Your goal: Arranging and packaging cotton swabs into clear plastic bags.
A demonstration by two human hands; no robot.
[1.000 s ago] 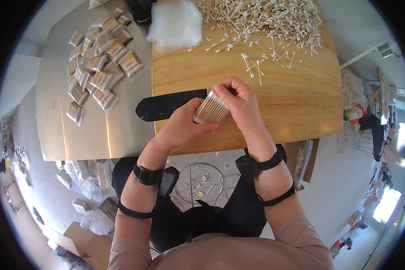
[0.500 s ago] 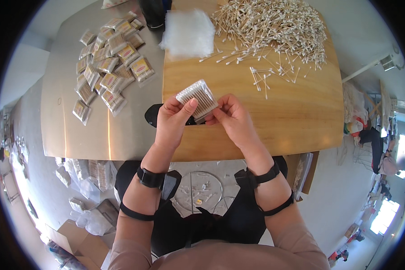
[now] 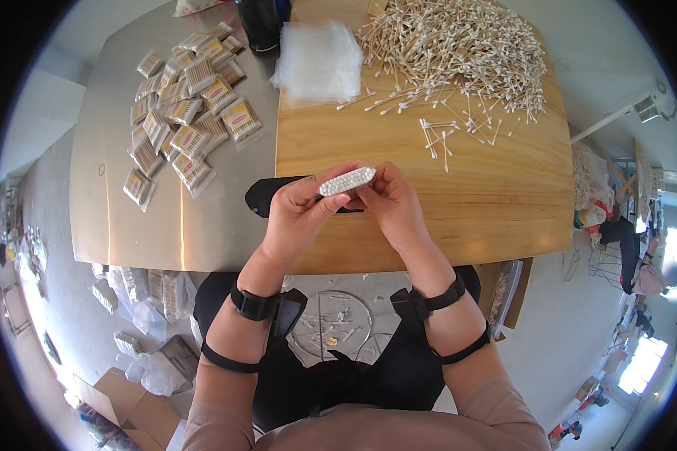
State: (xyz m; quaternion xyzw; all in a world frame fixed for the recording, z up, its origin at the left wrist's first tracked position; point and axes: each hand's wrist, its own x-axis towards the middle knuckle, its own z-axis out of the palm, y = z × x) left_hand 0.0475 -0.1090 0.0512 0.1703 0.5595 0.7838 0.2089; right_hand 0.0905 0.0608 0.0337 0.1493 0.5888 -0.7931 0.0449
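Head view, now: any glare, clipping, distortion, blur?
Head view, left: bright glare streaks on the metal tabletop, whose edges bow; head view, right: lower window blown out to white; head view, corners: black vignette; head view, centre: swab bundle tips distinguishable, no obvious motion blur.

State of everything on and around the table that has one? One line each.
Left hand: closed on the swab pack
Right hand: closed at the pack's right side, fingertips partly hidden
Swab pack: filled, held, white tips facing camera; sealing unclear
Other packs: filled, heaped
Clear bags: flat, stacked
Loose swabs: piled, some scattered
Black strip: flat, partly covered
Cardboard box: open
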